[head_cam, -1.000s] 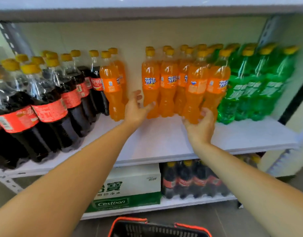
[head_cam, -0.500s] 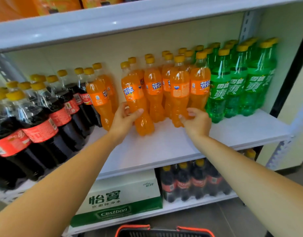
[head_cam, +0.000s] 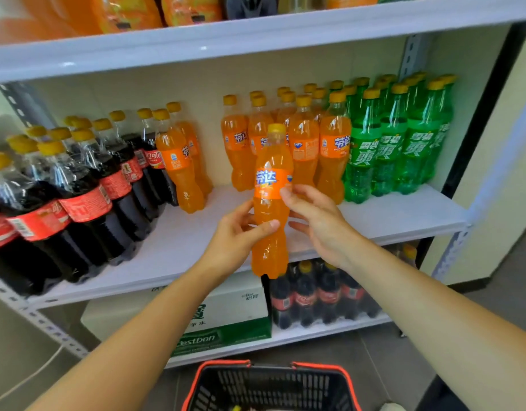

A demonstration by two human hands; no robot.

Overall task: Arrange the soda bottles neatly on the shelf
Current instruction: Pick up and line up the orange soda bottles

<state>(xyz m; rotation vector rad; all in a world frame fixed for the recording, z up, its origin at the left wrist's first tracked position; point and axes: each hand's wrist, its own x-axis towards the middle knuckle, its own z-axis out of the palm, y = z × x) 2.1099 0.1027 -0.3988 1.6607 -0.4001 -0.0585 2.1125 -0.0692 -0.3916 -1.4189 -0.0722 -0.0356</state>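
left hand (head_cam: 235, 235) grips orange bottle (head_cam: 273, 161) low; right hand (head_cam: 321, 221) touches its label

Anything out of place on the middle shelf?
Yes: two orange bottles stand beside the cola bottles, split from the main orange group by a bare gap. The left hand holds a loose orange bottle off the shelf.
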